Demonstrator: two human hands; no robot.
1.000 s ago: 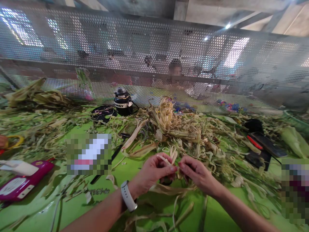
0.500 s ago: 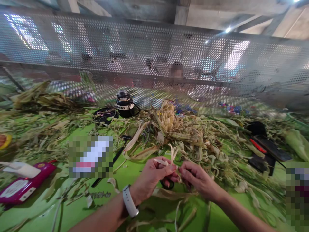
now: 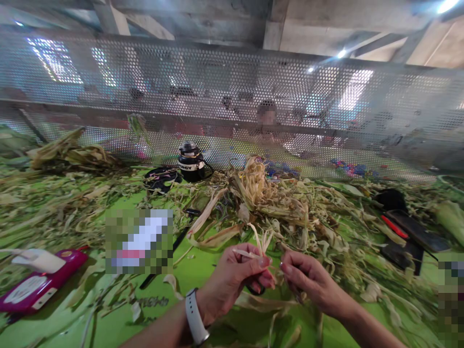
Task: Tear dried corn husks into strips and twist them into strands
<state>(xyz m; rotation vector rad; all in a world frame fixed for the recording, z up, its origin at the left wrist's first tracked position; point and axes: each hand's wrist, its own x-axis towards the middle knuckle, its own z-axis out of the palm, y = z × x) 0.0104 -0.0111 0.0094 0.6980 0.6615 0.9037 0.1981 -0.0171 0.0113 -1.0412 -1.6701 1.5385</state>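
My left hand (image 3: 241, 275), with a white watch band (image 3: 195, 316) on its wrist, is closed in a pinch on a small bunch of pale dried husk strips (image 3: 266, 241). The strip ends fan upward above the thumb. A little to the right is my right hand (image 3: 310, 278), its thumb and fingertips pressed together. What it pinches, if anything, is too small to make out. Under the left fingers, a dark rounded object (image 3: 256, 289) partly shows. Loose husk pieces (image 3: 264, 303) lie on the green table below both hands.
Ahead rises a heap of dried husk strips (image 3: 253, 181), before a perforated metal screen (image 3: 217, 72). A black lidded jug (image 3: 191, 166) stands near the screen. At left lies a magenta power strip (image 3: 54, 282) with a white charger (image 3: 39, 260); at right, a dark phone-like slab (image 3: 416, 229).
My right hand has moved slightly right, widening the gap from my left hand. The strips in the left hand fan out more. The whole view has shifted a little.
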